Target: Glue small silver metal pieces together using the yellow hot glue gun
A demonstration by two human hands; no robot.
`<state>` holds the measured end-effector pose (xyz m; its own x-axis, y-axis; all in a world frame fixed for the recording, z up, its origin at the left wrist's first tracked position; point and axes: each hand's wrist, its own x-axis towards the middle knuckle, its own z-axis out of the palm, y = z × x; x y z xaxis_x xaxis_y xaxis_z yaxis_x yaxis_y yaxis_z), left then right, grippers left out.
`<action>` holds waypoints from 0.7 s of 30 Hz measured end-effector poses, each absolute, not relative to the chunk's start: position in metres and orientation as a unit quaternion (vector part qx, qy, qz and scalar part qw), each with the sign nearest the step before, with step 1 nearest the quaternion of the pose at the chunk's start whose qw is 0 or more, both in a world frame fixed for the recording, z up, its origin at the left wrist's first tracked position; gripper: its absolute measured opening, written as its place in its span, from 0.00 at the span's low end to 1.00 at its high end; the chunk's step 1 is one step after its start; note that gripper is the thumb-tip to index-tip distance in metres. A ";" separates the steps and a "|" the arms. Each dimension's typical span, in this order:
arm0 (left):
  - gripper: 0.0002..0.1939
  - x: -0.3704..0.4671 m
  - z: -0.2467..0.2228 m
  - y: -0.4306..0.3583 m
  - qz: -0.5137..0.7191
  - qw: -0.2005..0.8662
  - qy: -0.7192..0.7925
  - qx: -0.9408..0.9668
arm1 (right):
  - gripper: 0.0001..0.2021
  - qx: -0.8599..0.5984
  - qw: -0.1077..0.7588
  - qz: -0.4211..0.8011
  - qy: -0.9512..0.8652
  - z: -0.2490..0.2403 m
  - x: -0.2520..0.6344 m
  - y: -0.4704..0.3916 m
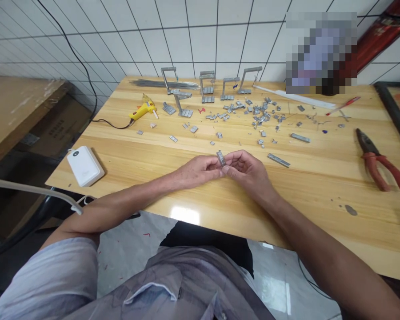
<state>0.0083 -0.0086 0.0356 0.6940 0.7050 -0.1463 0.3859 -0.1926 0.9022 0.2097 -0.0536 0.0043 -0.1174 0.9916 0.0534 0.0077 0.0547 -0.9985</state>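
Observation:
Near the table's front edge, my left hand [200, 171] and my right hand [248, 169] meet around a small grey metal strip [221, 158]. Its upper end sticks up between the fingertips; the lower end is hidden by my right thumb. Both hands have their fingers closed on it. Just to the right lies a grey metal bar [278, 160], with a second bar [300, 138] farther back. Beyond the hands are scattered small grey pieces [262, 115]. Several little grey stands with upright posts and top arms, such as one stand [183, 106], are set along the back.
A yellow glue gun [143, 110] with a cord lies at the back left, near thin metal rods [163, 84]. A white power bank [86, 166] rests at the left edge. Red-handled pliers [375, 160] and a red pen [343, 106] lie on the right. Behind stands a tiled wall [203, 40].

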 end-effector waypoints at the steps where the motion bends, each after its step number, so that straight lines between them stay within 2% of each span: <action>1: 0.23 0.008 0.035 -0.009 0.150 0.513 0.360 0.765 | 0.19 -0.458 0.480 0.514 -0.544 0.004 0.209 -0.053; 6: 0.12 -0.002 0.036 0.001 0.185 0.447 0.344 0.805 | 0.13 -0.490 0.482 0.478 -0.547 0.006 0.213 -0.051; 12: 0.12 -0.022 0.009 0.041 0.322 0.316 0.463 0.763 | 0.09 -0.537 0.453 0.389 -0.596 0.003 0.219 -0.050; 16: 0.14 -0.029 -0.008 0.053 0.378 0.293 0.479 0.736 | 0.07 -0.519 0.383 0.284 -0.709 0.001 0.218 -0.053; 21: 0.16 -0.029 -0.007 0.038 0.350 0.307 0.443 0.767 | 0.12 -0.487 0.242 0.125 -0.830 0.008 0.220 -0.061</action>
